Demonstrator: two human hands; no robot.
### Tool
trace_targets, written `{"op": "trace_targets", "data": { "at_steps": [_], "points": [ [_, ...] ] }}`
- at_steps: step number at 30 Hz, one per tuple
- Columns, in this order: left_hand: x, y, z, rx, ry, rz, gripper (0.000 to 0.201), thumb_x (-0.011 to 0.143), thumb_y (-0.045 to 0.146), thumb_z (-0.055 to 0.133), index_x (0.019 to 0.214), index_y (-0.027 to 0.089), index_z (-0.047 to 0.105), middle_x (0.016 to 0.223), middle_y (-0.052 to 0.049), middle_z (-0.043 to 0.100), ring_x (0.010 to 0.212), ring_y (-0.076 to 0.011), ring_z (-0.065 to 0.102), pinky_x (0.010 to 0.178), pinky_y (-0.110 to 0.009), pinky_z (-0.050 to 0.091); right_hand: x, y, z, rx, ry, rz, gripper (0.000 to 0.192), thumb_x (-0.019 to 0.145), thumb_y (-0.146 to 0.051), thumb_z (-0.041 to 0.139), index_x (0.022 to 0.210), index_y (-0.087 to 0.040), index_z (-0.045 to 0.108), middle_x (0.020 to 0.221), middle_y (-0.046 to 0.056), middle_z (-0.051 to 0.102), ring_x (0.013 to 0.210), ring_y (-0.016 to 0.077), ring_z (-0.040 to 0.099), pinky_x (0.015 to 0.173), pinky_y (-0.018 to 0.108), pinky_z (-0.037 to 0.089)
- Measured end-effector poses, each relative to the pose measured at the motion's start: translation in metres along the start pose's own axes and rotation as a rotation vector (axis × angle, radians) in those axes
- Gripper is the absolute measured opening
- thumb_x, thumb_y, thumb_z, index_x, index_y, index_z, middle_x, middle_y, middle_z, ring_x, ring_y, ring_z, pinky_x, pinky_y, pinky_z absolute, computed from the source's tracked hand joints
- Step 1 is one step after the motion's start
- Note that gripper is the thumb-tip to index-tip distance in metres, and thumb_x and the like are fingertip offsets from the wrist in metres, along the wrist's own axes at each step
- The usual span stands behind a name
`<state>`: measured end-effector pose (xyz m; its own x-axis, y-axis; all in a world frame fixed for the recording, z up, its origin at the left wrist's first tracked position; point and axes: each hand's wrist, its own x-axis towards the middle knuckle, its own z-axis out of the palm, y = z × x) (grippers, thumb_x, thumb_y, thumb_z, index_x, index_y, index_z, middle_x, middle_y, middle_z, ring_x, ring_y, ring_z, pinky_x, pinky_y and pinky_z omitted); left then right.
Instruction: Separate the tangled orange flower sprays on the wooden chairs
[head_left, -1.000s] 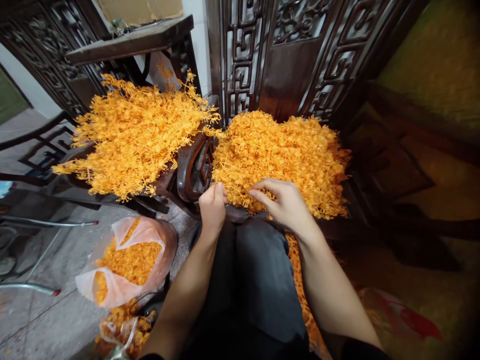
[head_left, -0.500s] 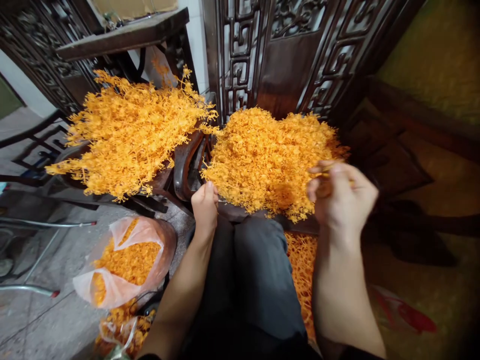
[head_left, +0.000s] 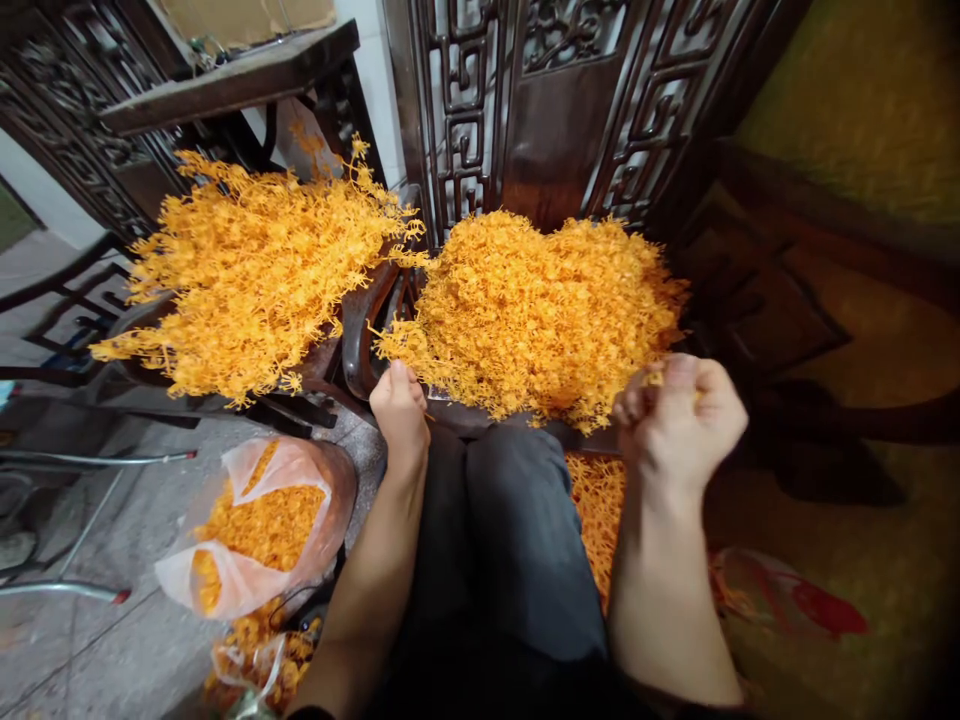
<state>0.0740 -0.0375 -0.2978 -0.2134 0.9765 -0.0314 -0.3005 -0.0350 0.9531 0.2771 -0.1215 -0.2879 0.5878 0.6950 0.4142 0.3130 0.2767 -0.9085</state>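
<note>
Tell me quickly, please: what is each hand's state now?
Left hand: closed, pinching the orange pile's edge.
Right hand: closed on small orange pieces.

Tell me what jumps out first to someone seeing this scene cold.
Two big heaps of bright orange plastic sprigs: a looser heap at upper left, a denser heap at centre on dark carved chairs. The left hand rests at the dense heap's near edge; the right hand is fisted around orange bits.

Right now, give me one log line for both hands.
left hand: at near edge of right orange pile | right hand: fisted on small orange piece | bag: floor left
</note>
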Motion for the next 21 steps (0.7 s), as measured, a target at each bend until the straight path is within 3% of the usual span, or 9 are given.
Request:
{"op": "trace_targets", "data": {
  "at_steps": [2,4,7,9,11,14,18,21],
  "points": [
    [-0.004,0.002,0.003,0.000,-0.022,-0.008,0.048,0.086,0.060,0.066,0.070,0.019,0.048,0.048,0.011,0.027,0.040,-0.0044,0.021,0.040,-0.018,0.018,-0.008,-0.002,-0.004,0.098,-0.007,0.111,0.029,0.099,-0.047,0.057,0.091,-0.022,0.069,0.101,0.009,0.070,0.066,0.0168,0.068,0.050,0.029,0.055],
    [-0.011,0.002,0.008,0.023,-0.073,-0.010,0.047,0.087,0.060,0.065,0.071,0.019,0.049,0.049,0.010,0.029,0.040,-0.0047,0.024,0.041,-0.018,0.020,-0.016,-0.004,0.005,0.121,-0.229,0.201,0.028,0.096,-0.046,0.062,0.107,-0.022,0.072,0.105,0.009,0.071,0.066,0.0162,0.067,0.052,0.030,0.056],
    [-0.020,0.002,0.015,0.028,-0.108,-0.021,0.048,0.087,0.060,0.065,0.071,0.018,0.050,0.049,0.010,0.030,0.040,-0.0046,0.024,0.041,-0.019,0.020,-0.018,-0.011,0.030,0.053,-0.495,0.163,0.043,0.094,-0.046,0.064,0.130,-0.022,0.066,0.090,0.004,0.071,0.072,0.0178,0.067,0.068,0.034,0.059],
    [-0.021,0.003,0.017,0.032,-0.122,-0.028,0.047,0.088,0.060,0.065,0.072,0.018,0.051,0.049,0.010,0.030,0.040,-0.0044,0.024,0.041,-0.019,0.020,-0.013,-0.015,0.044,-0.014,-0.610,0.076,0.036,0.092,-0.047,0.068,0.115,-0.020,0.073,0.082,0.002,0.070,0.079,0.0189,0.067,0.078,0.034,0.056],
    [-0.018,0.006,0.015,0.002,-0.099,0.000,0.047,0.087,0.060,0.066,0.072,0.018,0.050,0.049,0.010,0.030,0.040,-0.0043,0.024,0.041,-0.019,0.021,-0.008,-0.018,0.047,-0.058,-0.677,0.011,0.032,0.093,-0.048,0.065,0.085,-0.018,0.072,0.073,0.001,0.066,0.074,0.0176,0.064,0.073,0.030,0.052],
    [-0.009,0.014,0.011,-0.148,0.026,0.082,0.049,0.086,0.060,0.068,0.070,0.020,0.045,0.049,0.012,0.025,0.040,-0.0041,0.020,0.040,-0.019,0.018,-0.010,-0.016,0.030,-0.143,-0.683,0.007,0.041,0.098,-0.044,0.059,0.066,-0.018,0.062,0.066,0.001,0.063,0.065,0.0156,0.059,0.065,0.028,0.045],
    [-0.008,0.018,0.010,-0.191,0.026,0.096,0.049,0.085,0.058,0.071,0.071,0.019,0.046,0.049,0.012,0.024,0.041,-0.0040,0.018,0.040,-0.019,0.016,-0.021,-0.009,0.008,-0.156,-0.605,0.060,0.023,0.099,-0.035,0.057,0.089,-0.020,0.070,0.081,0.002,0.068,0.066,0.0161,0.062,0.073,0.032,0.050],
    [-0.018,0.016,0.017,-0.147,-0.063,0.084,0.047,0.088,0.058,0.069,0.072,0.018,0.049,0.050,0.011,0.026,0.042,-0.0041,0.021,0.042,-0.018,0.020,-0.023,-0.013,0.021,-0.051,-0.610,0.007,0.023,0.102,-0.030,0.050,0.109,-0.022,0.070,0.093,0.004,0.069,0.076,0.0171,0.065,0.079,0.034,0.052]
  ]
}}
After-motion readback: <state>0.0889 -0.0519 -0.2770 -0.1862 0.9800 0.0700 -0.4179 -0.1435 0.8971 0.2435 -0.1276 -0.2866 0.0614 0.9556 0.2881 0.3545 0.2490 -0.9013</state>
